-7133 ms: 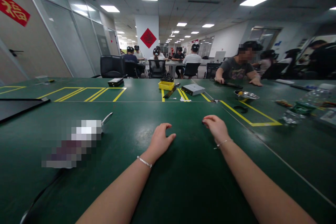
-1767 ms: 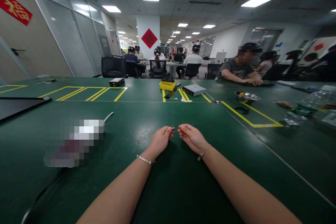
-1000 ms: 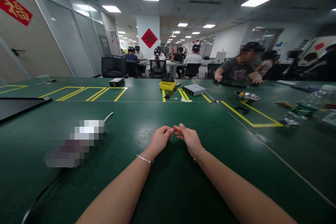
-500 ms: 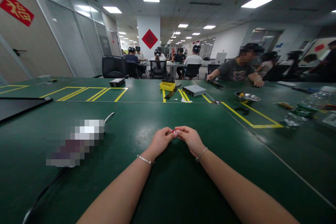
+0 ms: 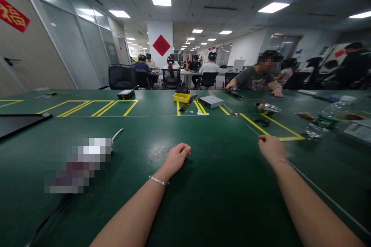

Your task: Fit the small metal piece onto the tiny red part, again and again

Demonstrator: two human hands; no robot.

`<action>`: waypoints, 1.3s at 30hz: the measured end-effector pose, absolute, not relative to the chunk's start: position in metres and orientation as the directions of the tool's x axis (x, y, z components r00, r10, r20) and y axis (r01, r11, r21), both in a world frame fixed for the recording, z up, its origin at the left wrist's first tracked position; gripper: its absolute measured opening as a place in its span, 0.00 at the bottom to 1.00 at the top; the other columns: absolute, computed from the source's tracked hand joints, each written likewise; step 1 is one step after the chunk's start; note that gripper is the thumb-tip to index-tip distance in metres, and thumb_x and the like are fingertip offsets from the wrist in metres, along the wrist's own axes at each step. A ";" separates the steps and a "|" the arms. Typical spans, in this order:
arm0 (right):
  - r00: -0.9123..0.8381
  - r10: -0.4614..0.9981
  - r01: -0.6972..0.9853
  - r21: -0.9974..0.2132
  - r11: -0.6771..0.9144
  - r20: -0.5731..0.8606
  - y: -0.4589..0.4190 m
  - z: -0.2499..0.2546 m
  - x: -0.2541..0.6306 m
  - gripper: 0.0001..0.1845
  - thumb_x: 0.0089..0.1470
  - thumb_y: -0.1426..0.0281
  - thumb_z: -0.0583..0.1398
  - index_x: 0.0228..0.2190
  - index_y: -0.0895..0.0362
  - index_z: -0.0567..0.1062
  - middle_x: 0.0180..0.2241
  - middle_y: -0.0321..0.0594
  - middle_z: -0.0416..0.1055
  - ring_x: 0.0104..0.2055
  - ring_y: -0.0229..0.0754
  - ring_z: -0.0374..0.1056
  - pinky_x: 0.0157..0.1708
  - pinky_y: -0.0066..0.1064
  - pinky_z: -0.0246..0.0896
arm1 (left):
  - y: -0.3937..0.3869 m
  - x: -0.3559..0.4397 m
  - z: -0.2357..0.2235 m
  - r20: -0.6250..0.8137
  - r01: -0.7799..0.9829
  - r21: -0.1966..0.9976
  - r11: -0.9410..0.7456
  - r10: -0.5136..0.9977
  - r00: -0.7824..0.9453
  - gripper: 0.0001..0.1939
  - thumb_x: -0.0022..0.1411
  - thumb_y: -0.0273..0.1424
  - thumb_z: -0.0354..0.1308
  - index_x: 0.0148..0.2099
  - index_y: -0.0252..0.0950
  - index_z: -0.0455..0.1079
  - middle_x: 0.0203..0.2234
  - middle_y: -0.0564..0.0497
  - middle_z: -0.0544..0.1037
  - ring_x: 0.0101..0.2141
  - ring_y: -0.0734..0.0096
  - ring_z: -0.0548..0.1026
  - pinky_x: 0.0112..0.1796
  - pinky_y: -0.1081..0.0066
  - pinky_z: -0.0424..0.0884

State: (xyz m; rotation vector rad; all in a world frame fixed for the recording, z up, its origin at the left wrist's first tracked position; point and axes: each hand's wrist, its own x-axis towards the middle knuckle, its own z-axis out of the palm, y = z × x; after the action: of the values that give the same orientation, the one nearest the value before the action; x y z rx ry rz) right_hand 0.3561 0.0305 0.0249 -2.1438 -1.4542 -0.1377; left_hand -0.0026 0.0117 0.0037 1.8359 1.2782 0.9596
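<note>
My left hand [image 5: 178,158] is just above the green table [image 5: 226,185], near the middle of the view. Its thumb and fingers are pressed together in a pinch, and whatever lies between them is hidden. Well apart from it, on the right, my right hand [image 5: 271,149] has its fingers drawn closed, slightly blurred by motion. A small reddish spot shows at its fingertips; I cannot tell whether that is a thing or skin. Close beyond the right hand are a corner of yellow tape [image 5: 291,138] and a black curved object [image 5: 262,122].
Farther back stand a yellow bin [image 5: 182,97], a grey box [image 5: 211,102] and a metal bowl [image 5: 274,109]. Plastic bottles [image 5: 321,123] are at right. A pixelated object [image 5: 84,162] with a strap lies at left. A co-worker [image 5: 255,79] leans on the table's far side.
My hands have come apart from a fingertip-to-fingertip pinch around a small red and whitish thing. The right hand has moved far right; the left stays nearly in place. The view has shifted slightly.
</note>
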 end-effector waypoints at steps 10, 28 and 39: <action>0.474 0.790 0.876 -0.121 -0.467 0.389 -0.006 -0.006 0.452 0.15 0.43 0.71 0.49 0.26 0.59 0.75 0.31 0.58 0.64 0.33 0.51 0.62 0.22 0.38 0.51 | 0.012 -0.001 -0.001 0.182 0.487 0.823 -0.291 0.948 0.260 0.17 0.56 0.41 0.41 0.31 0.36 0.66 0.25 0.53 0.72 0.27 0.74 0.68 0.28 0.75 0.61; -0.144 0.877 0.980 -0.058 0.191 0.458 0.008 0.014 0.268 0.21 0.50 0.63 0.48 0.43 0.57 0.68 0.45 0.47 0.61 0.49 0.47 0.53 0.46 0.41 0.49 | 0.010 0.000 -0.001 0.212 0.451 0.827 -0.335 0.930 0.300 0.20 0.55 0.30 0.47 0.51 0.40 0.58 0.50 0.49 0.64 0.49 0.69 0.62 0.49 0.67 0.57; -0.448 0.869 0.859 -0.168 0.484 0.209 0.001 0.007 0.201 0.24 0.50 0.59 0.48 0.50 0.48 0.60 0.52 0.39 0.56 0.55 0.48 0.45 0.51 0.46 0.38 | 0.006 -0.001 -0.004 0.210 0.664 0.535 -0.522 0.844 0.494 0.25 0.52 0.35 0.51 0.53 0.40 0.57 0.50 0.48 0.64 0.52 0.63 0.57 0.51 0.63 0.51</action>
State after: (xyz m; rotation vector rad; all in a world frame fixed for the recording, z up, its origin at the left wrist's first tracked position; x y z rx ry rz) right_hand 0.2012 0.0007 0.0067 -1.4723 -2.4667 0.0544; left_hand -0.0011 0.0060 -0.0038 2.3581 1.2546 0.6420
